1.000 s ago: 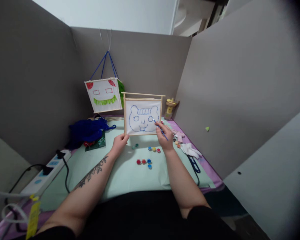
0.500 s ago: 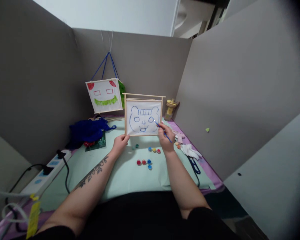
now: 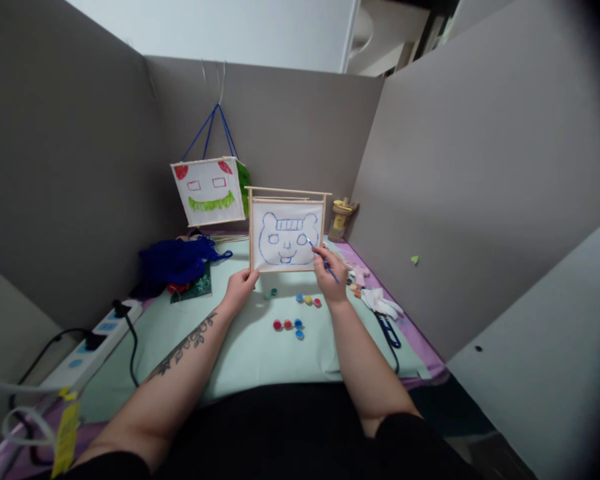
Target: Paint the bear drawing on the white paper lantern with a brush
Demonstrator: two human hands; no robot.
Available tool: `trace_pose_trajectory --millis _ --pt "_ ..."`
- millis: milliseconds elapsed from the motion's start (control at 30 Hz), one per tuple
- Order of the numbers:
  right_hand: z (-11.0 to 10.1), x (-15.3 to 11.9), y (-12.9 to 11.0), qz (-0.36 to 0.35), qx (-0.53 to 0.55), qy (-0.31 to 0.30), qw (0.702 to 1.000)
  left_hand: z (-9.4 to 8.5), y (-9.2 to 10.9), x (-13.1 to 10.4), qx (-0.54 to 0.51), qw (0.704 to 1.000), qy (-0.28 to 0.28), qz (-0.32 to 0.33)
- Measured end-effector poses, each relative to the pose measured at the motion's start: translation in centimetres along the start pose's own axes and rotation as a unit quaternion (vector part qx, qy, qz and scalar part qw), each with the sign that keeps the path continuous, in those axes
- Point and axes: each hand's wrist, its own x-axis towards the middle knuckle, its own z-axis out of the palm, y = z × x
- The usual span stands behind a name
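Note:
A wooden-framed lantern with white panels is held up above the table, its front face showing a bear-like face drawn in blue outline. My left hand is closed on its lower left corner. In my right hand is a thin blue paintbrush, pinched between the fingers. The brush tip is at the upper right edge of the drawn eye on the right; whether it touches the panel I cannot tell. Below the lantern stand small paint pots in red and blue, with another strip of paint pots behind them.
A finished-looking lantern with a red and green face hangs by blue cords at the back left. Blue cloth lies under it. A power strip is at left; white gloves and a brown cup are at right.
The right hand and paintbrush have shifted very slightly left, the brush handle tilting a little. The left hand and the lantern have stayed in place.

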Motion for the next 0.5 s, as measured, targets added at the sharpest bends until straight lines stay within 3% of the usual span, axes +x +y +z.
trace_pose_trajectory --millis 367,500 --pt "-0.7 -0.4 -0.5 -0.015 0.048 0.015 0.999 0.0 0.2 0.0 0.002 1.0 0.005 -0.007" --pt "-1.1 -0.5 -1.0 0.003 0.102 -0.034 0.994 0.0 0.3 -0.1 -0.001 1.0 0.003 -0.001"
